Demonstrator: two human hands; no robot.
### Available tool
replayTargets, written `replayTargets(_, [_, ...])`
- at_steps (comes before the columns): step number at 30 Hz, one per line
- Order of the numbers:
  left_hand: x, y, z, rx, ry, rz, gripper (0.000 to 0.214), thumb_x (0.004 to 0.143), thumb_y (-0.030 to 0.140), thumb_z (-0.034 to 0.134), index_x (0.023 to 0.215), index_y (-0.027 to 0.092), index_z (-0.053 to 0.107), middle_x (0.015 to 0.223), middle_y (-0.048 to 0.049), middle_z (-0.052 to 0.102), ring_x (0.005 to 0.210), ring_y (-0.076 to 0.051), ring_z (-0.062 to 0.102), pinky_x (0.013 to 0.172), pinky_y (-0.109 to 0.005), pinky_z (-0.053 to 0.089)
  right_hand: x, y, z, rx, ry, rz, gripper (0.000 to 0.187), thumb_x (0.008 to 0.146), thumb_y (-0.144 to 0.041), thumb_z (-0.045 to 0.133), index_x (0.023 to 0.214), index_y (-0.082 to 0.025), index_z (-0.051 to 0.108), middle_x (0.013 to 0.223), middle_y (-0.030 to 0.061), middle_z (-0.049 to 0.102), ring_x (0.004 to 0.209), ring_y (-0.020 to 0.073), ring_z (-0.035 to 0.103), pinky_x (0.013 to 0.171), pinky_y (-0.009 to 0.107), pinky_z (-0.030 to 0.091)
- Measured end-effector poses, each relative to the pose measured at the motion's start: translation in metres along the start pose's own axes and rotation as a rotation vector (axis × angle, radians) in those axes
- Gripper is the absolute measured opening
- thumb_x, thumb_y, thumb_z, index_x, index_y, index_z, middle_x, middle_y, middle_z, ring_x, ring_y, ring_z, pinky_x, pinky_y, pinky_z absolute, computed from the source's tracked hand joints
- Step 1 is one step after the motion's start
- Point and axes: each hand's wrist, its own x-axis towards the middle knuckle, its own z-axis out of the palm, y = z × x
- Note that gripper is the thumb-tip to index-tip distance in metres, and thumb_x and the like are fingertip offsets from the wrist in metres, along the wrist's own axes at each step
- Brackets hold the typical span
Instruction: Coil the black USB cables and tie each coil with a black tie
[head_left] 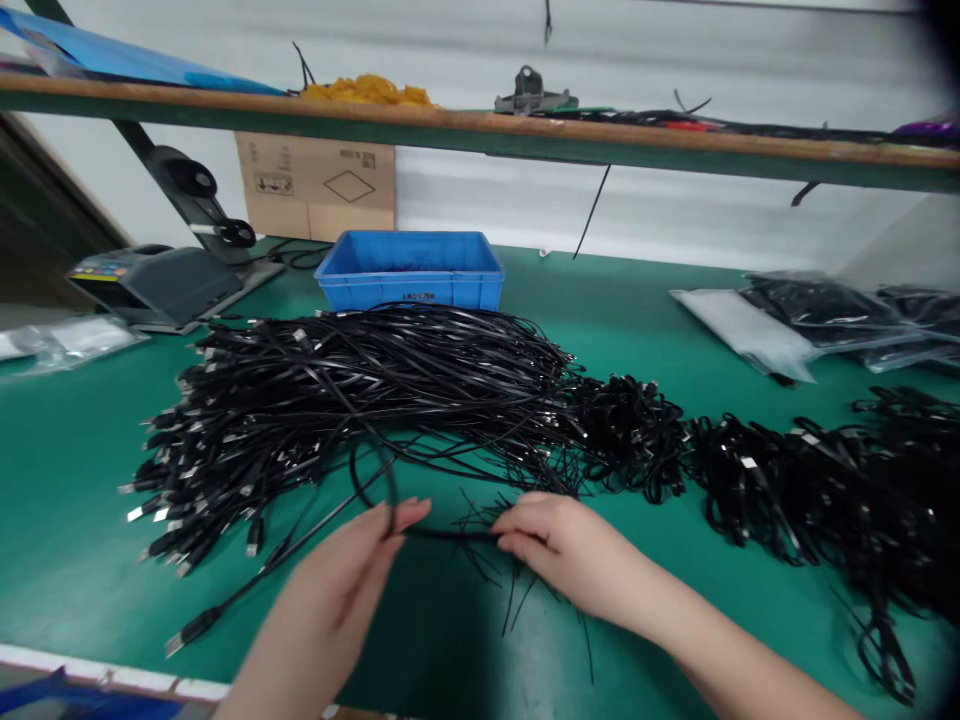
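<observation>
A black USB cable (450, 535) stretches between my two hands over the green tabletop. My left hand (341, 570), slightly blurred, pinches it near a loop that rises behind the fingers. The cable's USB plug (196, 630) lies to the left, near the front edge. My right hand (562, 545) grips the cable's other part between thumb and fingers; its end there is hidden. Short black ties (517, 595) lie scattered under and around my right hand. Just behind both hands spreads a large pile of straight black cables (405, 370), their plugs mostly to the left.
Coiled, bundled cables (780, 480) lie to the right. A blue bin (412, 285) stands behind the pile. At the back left sits a grey machine (161, 285); plastic bags (817, 315) lie at the back right. A shelf (465, 125) crosses above the table.
</observation>
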Motion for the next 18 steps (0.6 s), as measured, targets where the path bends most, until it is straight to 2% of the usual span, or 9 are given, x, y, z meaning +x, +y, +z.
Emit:
replayTargets(1, [0.004, 0.005, 0.009, 0.042, -0.122, -0.020, 0.025, 0.084, 0.037, 0.047, 0.100, 0.028, 0.064, 0.101, -0.0025, 0.068, 0.098, -0.022, 0.057, 0.088, -0.031, 0.041, -0.002, -0.007, 0.004, 0.083, -0.038, 0.021, 0.018, 0.084, -0.020, 0.051, 0.091, -0.024, 0.068, 0.086, 0.0006, 0.067, 0.082, 0.0146, 0.060, 0.074, 0.024, 0.045])
replayTargets(2, [0.008, 0.009, 0.017, 0.044, -0.228, -0.060, 0.025, 0.085, 0.036, 0.044, 0.091, 0.027, 0.066, 0.089, -0.0020, 0.068, 0.088, -0.020, 0.059, 0.083, -0.029, 0.042, -0.004, -0.011, 0.004, 0.152, -0.030, 0.058, 0.018, 0.083, -0.020, 0.052, 0.091, -0.024, 0.067, 0.087, 0.0002, 0.067, 0.082, 0.0142, 0.060, 0.074, 0.024, 0.045])
replayTargets(3, [0.010, 0.013, 0.024, 0.025, -0.340, -0.116, 0.028, 0.087, 0.036, 0.041, 0.084, 0.024, 0.066, 0.076, -0.0010, 0.066, 0.076, -0.017, 0.058, 0.075, -0.026, 0.043, -0.004, -0.013, 0.004, 0.202, -0.003, 0.101, 0.018, 0.082, -0.021, 0.053, 0.092, -0.023, 0.067, 0.088, 0.0002, 0.067, 0.082, 0.0141, 0.059, 0.073, 0.023, 0.045])
replayTargets(5, [0.010, 0.019, 0.031, -0.101, -0.558, -0.235, 0.030, 0.087, 0.036, 0.040, 0.078, 0.021, 0.064, 0.055, 0.0036, 0.050, 0.053, -0.011, 0.046, 0.053, -0.021, 0.037, -0.003, -0.010, 0.000, 0.281, 0.016, 0.188, 0.018, 0.081, -0.023, 0.053, 0.093, -0.022, 0.067, 0.083, 0.0004, 0.066, 0.075, 0.0135, 0.057, 0.065, 0.023, 0.043])
replayTargets(7, [0.007, 0.021, 0.031, -0.298, -0.750, -0.336, 0.025, 0.083, 0.038, 0.047, 0.082, 0.019, 0.064, 0.050, 0.0072, 0.037, 0.044, -0.008, 0.032, 0.042, -0.019, 0.025, -0.002, -0.002, 0.000, 0.398, -0.080, 0.233, 0.020, 0.081, -0.024, 0.054, 0.096, -0.020, 0.067, 0.069, -0.0008, 0.061, 0.064, 0.0113, 0.053, 0.056, 0.021, 0.040])
replayTargets(9, [0.005, 0.018, 0.028, -0.519, -0.852, -0.392, 0.026, 0.078, 0.040, 0.053, 0.084, 0.017, 0.063, 0.046, 0.0092, 0.032, 0.041, -0.007, 0.025, 0.041, -0.018, 0.024, -0.002, 0.007, 0.004, 0.558, -0.245, 0.254, 0.022, 0.082, -0.024, 0.053, 0.098, -0.018, 0.067, 0.058, -0.0028, 0.055, 0.053, 0.0081, 0.047, 0.049, 0.019, 0.035])
replayTargets(11, [0.006, 0.011, 0.028, -0.692, -0.820, -0.403, 0.030, 0.076, 0.045, 0.055, 0.079, 0.016, 0.061, 0.041, 0.0102, 0.033, 0.037, -0.006, 0.026, 0.045, -0.020, 0.033, -0.003, 0.013, 0.011, 0.737, -0.368, 0.314, 0.023, 0.082, -0.027, 0.053, 0.094, -0.016, 0.068, 0.052, -0.0042, 0.050, 0.045, 0.0047, 0.039, 0.042, 0.016, 0.029])
replayTargets(14, [0.012, 0.001, 0.033, -0.753, -0.598, -0.400, 0.032, 0.075, 0.048, 0.057, 0.067, 0.017, 0.055, 0.038, 0.0077, 0.040, 0.037, -0.008, 0.036, 0.049, -0.023, 0.041, -0.005, 0.018, 0.019, 1.016, -0.406, 0.431, 0.023, 0.077, -0.033, 0.060, 0.082, -0.012, 0.069, 0.050, -0.0051, 0.046, 0.039, 0.0025, 0.033, 0.034, 0.014, 0.024])
replayTargets(18, [0.019, 0.001, 0.042, -0.726, -0.346, -0.420, 0.033, 0.076, 0.045, 0.057, 0.059, 0.018, 0.049, 0.045, 0.0058, 0.043, 0.045, -0.010, 0.042, 0.050, -0.024, 0.044, -0.005, 0.021, 0.022, 1.249, -0.481, 0.460, 0.032, 0.070, -0.036, 0.067, 0.088, -0.009, 0.069, 0.050, -0.0031, 0.049, 0.041, 0.0055, 0.044, 0.034, 0.015, 0.036])
